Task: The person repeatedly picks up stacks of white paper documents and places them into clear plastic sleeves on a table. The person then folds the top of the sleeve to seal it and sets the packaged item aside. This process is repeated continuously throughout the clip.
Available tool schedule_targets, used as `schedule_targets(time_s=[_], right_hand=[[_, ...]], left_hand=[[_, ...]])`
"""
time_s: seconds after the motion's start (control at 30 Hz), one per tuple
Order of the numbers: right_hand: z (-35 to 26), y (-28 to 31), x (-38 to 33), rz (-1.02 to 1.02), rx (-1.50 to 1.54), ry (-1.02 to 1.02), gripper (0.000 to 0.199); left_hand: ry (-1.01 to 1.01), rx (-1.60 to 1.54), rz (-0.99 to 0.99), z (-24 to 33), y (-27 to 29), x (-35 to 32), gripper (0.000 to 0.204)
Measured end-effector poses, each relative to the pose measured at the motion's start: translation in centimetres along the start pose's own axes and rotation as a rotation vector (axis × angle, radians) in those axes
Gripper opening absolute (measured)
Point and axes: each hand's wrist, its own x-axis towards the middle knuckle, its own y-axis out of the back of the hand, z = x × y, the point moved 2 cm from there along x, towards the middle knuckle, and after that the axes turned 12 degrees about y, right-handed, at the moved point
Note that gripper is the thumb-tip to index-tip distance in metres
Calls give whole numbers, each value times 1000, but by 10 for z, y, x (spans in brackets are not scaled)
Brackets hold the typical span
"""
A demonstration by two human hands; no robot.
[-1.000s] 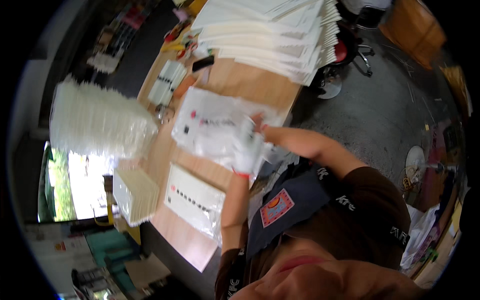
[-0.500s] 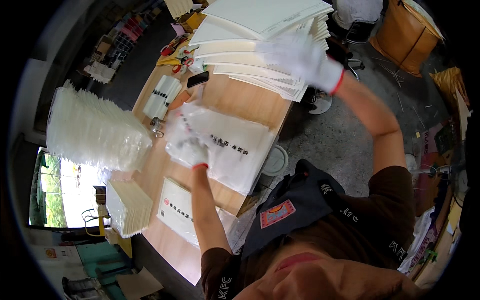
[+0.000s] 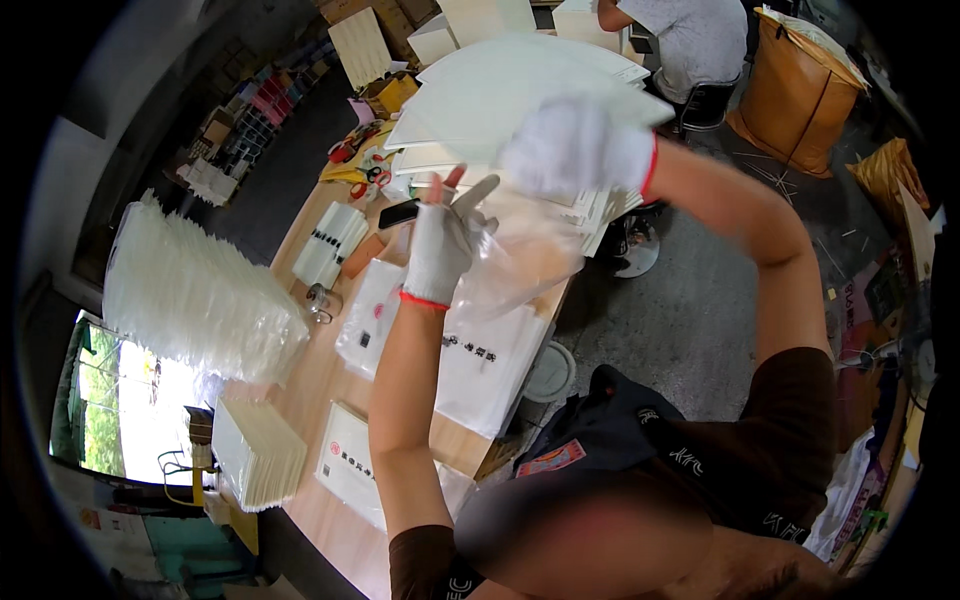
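Note:
My left hand (image 3: 440, 245), in a white glove with a red cuff and some bare fingertips, is raised over the table with its fingers stretched apart. Against its right side a clear plastic bag (image 3: 535, 255) stands lifted and crumpled. Under it lies a pile of printed clear bags (image 3: 480, 375). My right hand (image 3: 580, 150), also gloved, is smeared by motion above a fanned stack of white boards (image 3: 450, 110). Its fingers cannot be made out, nor whether it grips the top board.
A tall pile of clear plastic sleeves (image 3: 200, 290) stands at the left, with a stack of white boards (image 3: 255, 450) below it. A phone (image 3: 398, 214), scissors (image 3: 375, 175) and a small glass jar (image 3: 322, 298) lie near the far edge. Another person (image 3: 700, 45) sits beyond.
My left hand has moved up and away from the bag pile, and a bag now stands lifted beside it. My right hand has shifted slightly down and left over the boards.

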Motion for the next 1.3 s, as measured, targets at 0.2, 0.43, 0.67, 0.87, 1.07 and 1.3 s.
schedule_targets(time_s=[0.2, 0.43, 0.67, 0.87, 1.07, 1.3], right_hand=[[-30, 60, -12, -138, 199, -614, 41], [-55, -34, -44, 430, 1340, -786, 57], [-115, -66, -6, 83, 704, -961, 40], [-118, -62, -47, 33, 335, -457, 17], [-158, -94, -39, -514, 431, -107, 13], [-154, -121, -38, -573, 1370, -325, 26]], left_hand=[[126, 277, 554, 28, -10, -54, 24], [-4, 1128, 529, 69, -20, -100, 26], [-394, 1615, 512, -67, -48, -92, 78], [-287, 385, 517, -30, 64, -112, 51], [44, 752, 353, -8, 57, -164, 44], [-134, 1111, 729, -127, 6, -197, 35]])
